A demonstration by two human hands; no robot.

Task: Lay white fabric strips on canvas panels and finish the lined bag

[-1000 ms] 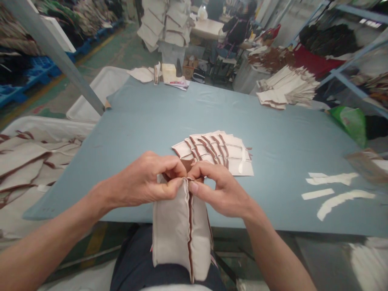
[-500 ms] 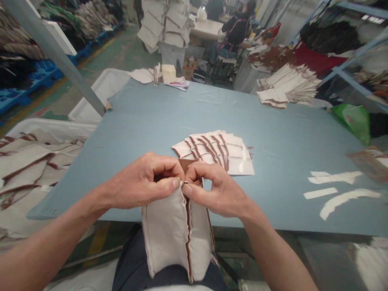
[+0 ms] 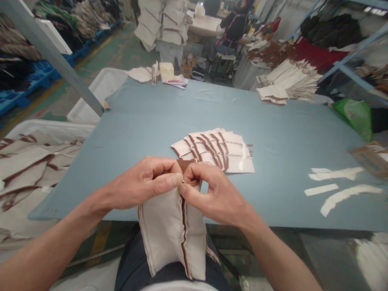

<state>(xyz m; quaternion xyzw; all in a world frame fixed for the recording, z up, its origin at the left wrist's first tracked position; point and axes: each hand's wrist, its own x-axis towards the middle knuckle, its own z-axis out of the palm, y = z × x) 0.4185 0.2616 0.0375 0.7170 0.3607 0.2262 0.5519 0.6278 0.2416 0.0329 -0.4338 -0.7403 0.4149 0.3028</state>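
Observation:
A cream fabric piece with brown-edged seams hangs over my lap at the table's front edge. My left hand pinches its top edge between thumb and forefinger. Close beside it, my right hand pinches the same edge, the thumbs nearly touching at the seam. Brown material shows at the top, behind my fingers. Just beyond my hands lies a fanned stack of similar cream pieces with brown edges, a white strip resting on its right end.
White strips lie on the blue table at right. A bin of cream pieces stands at left, near a slanted metal post. More cream pieces sit at the far right edge. A person is in the background.
Both hands keep their pinch on the fabric piece and have shifted slightly left with it. The lower part of the piece has swung a little to the left.

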